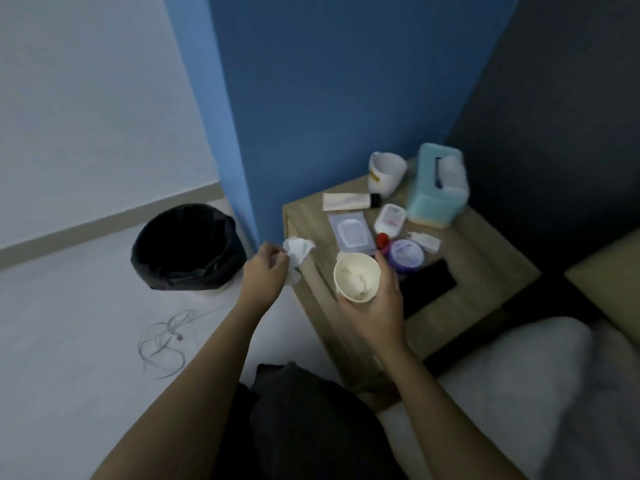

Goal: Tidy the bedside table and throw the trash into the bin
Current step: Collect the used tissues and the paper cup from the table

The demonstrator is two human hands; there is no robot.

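Bare forearms, no sleeves (dark garment below).

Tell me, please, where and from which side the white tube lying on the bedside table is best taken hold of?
Probably around its flat white body, from above. The white tube lies flat along the back of the bedside table, black cap toward the white mug. Its body is long with bare wood on both long sides; the cap end sits close to the mug.

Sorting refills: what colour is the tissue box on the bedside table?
The rectangular tissue box is pale teal with a white tissue sticking out, seen in the head view.
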